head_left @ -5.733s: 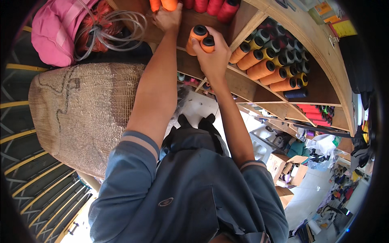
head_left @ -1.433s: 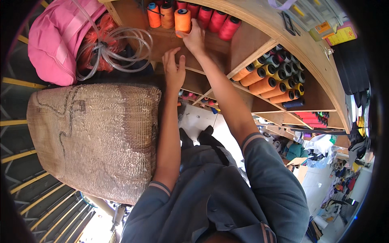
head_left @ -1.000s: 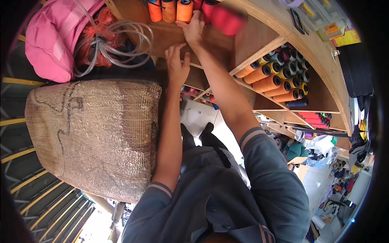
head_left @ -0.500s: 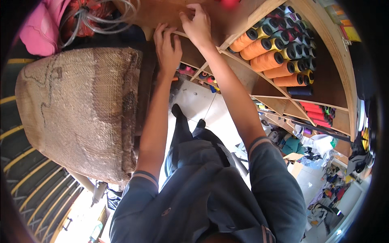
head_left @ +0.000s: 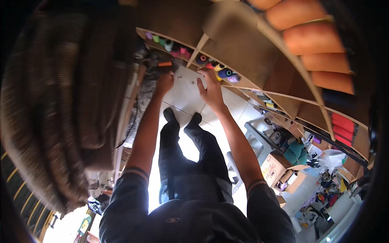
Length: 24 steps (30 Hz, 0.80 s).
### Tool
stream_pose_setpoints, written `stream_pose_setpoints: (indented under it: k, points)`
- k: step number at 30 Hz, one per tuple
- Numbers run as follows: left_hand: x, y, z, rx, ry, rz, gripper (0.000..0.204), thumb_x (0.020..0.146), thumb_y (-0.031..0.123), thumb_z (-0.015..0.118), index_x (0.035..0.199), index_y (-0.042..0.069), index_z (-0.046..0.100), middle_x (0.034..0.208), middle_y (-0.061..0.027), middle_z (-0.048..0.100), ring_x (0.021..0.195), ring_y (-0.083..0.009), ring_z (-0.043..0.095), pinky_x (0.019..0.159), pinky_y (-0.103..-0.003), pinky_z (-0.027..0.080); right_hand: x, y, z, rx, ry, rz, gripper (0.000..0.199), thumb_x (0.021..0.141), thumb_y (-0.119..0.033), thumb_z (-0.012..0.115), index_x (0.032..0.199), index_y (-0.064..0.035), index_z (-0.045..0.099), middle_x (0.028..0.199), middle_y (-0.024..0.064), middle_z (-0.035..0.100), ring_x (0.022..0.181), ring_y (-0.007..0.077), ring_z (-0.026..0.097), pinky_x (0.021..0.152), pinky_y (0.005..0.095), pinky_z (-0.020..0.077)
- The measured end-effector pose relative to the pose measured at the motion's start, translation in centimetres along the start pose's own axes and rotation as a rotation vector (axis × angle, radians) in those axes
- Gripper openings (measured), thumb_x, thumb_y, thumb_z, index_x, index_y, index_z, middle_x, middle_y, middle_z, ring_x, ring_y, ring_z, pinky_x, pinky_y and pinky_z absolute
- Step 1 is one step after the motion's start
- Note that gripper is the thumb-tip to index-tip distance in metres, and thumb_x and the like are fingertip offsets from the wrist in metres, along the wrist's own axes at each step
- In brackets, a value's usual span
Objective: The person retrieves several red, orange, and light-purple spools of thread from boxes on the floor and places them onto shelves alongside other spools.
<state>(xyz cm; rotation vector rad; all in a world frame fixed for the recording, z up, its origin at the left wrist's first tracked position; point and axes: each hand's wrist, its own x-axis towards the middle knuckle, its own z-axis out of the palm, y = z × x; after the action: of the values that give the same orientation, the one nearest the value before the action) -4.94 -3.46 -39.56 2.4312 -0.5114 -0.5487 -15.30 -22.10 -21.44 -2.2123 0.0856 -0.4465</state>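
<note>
Two hands at low thread cones

Down to your right, an open brown cardboard box with a printed side stands on the floor. Just beside it sits a smaller open cardboard box, white things inside.
</note>
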Motion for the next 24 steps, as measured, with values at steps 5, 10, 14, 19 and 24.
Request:
stream_pose_setpoints:
  k: [5,10,14,19,24]
  points:
    - [7.7,-10.6,9.3,0.147,-0.083,-0.024,0.032,0.084,0.015,0.051,0.115,0.008,0.058,0.104,-0.0228,0.062,0.096,-0.0398,0.060,0.085,-0.049,0.048,-4.2,10.3,5.4,-0.016,-0.002,0.112,0.027,0.081,0.000,0.061,0.107,-0.0038,0.054,0.104,0.0155,0.059,0.093,0.0350,0.060,0.075,0.0398,0.0503]
    - [16.1,-18.9,17.8,0.364,-0.089,0.113,0.040,0.083,0.010,0.051,0.123,0.007,0.054,0.124,-0.0229,0.053,0.109,-0.0393,0.055,0.091,-0.048,0.046,-4.7,18.5,11.9,-0.020,0.010,0.035,0.028,0.081,0.000,0.061,0.108,-0.0039,0.055,0.102,0.0146,0.059,0.090,0.0321,0.062,0.074,0.0394,0.0510]
    - [18.5,-27.0,18.8,0.221,0.088,0.085,0.045,0.078,0.008,0.058,0.124,0.008,0.054,0.124,-0.0202,0.055,0.114,-0.0352,0.054,0.091,-0.046,0.047,-4.1,21.2,16.0,0.077,-0.006,0.037,0.029,0.080,0.000,0.061,0.108,-0.0034,0.055,0.102,0.0143,0.059,0.086,0.0296,0.062,0.073,0.0385,0.0515]
    - [19.2,-22.0,22.6,0.454,-0.050,-0.082,0.050,0.072,0.017,0.070,0.121,0.013,0.057,0.123,-0.0149,0.056,0.117,-0.0313,0.052,0.094,-0.045,0.045,-6.6,25.1,14.8,0.012,0.017,0.130,0.030,0.079,0.002,0.062,0.108,-0.0027,0.054,0.103,0.0143,0.059,0.079,0.0301,0.063,0.070,0.0382,0.0518]
    - [17.9,-24.8,19.2,0.463,-0.003,0.007,0.057,0.064,0.032,0.079,0.116,0.019,0.061,0.118,-0.0090,0.060,0.113,-0.0297,0.056,0.094,-0.051,0.044,-6.3,21.9,14.9,0.074,-0.031,0.175,0.028,0.080,0.003,0.061,0.106,-0.0028,0.055,0.103,0.0143,0.059,0.079,0.0290,0.063,0.069,0.0379,0.0517]
